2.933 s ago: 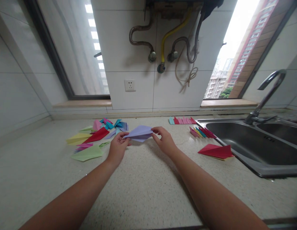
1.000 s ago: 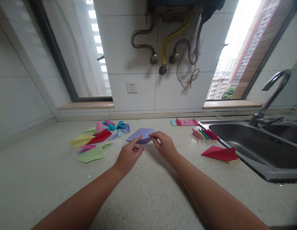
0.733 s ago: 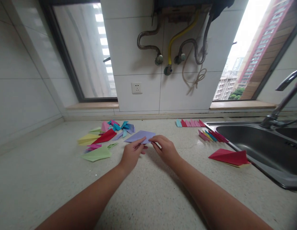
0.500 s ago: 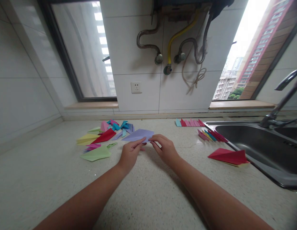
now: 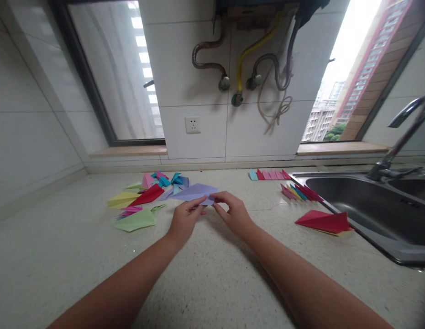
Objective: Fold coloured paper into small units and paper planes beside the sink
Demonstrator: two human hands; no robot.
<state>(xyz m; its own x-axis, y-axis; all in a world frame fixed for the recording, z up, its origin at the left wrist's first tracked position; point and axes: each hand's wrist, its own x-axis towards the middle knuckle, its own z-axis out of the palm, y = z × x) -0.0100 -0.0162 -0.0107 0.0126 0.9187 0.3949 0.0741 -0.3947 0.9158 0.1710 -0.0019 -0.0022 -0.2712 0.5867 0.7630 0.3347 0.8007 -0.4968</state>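
A lavender folded paper point(image 5: 195, 191), shaped like a paper plane with its point to the left, is held just above the counter. My left hand point(image 5: 186, 219) pinches its near edge between thumb and fingers. At its right end my right hand point(image 5: 232, 211) grips the corner with thumb and forefinger. Left of my hands lie a red folded paper point(image 5: 149, 195), a yellow one point(image 5: 122, 199) and a light green one point(image 5: 135, 220). Behind them sits a cluster of small blue folded papers point(image 5: 164, 181).
A steel sink point(image 5: 356, 205) with a faucet point(image 5: 390, 157) is set into the counter point(image 5: 205, 278) at the right. Beside it lie a large red folded paper point(image 5: 322, 221) and a row of small coloured ones point(image 5: 303, 193). Another row point(image 5: 270, 174) lies near the wall.
The view has shifted slightly. Both hands still hold the lavender paper; the right fingers have spread a little around its right end, and more of that corner shows.
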